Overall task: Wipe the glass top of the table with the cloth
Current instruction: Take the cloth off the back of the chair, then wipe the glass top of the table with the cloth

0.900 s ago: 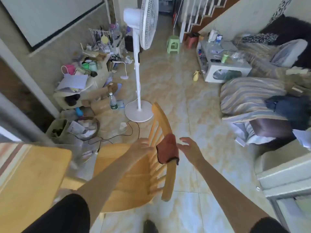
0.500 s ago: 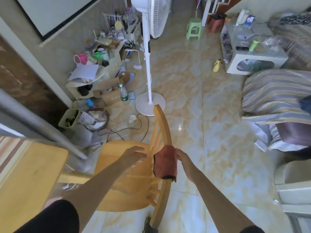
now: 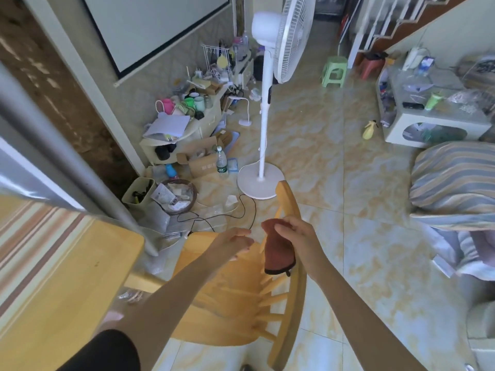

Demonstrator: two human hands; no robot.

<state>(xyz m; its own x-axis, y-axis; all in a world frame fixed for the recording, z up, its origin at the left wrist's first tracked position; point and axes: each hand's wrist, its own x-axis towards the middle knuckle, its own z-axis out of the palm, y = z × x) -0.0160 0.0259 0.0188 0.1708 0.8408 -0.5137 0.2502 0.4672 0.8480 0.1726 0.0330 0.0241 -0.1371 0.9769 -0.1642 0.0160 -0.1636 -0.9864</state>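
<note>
A rust-red cloth (image 3: pixel 277 250) hangs over the curved back rail of a yellow wooden chair (image 3: pixel 225 298). My right hand (image 3: pixel 297 236) is closed on the cloth's top edge, thumb and fingers pinching it. My left hand (image 3: pixel 233 243) hovers open just left of the cloth, over the chair seat, holding nothing. A glass-topped white low table (image 3: pixel 444 108) stands far right at the back, with a green cup, a remote and plastic wrap on it.
A wooden table with a striped runner (image 3: pixel 53 277) fills the lower left. A white pedestal fan (image 3: pixel 267 108) stands ahead, its cord trailing on the tiled floor. Boxes, bottles and a basket crowd the left wall. A striped cushion (image 3: pixel 455 183) lies right.
My right hand has reached the cloth on the chair back and closed on its top edge. My left hand has drifted right, toward the cloth. The camera has tilted up slightly.
</note>
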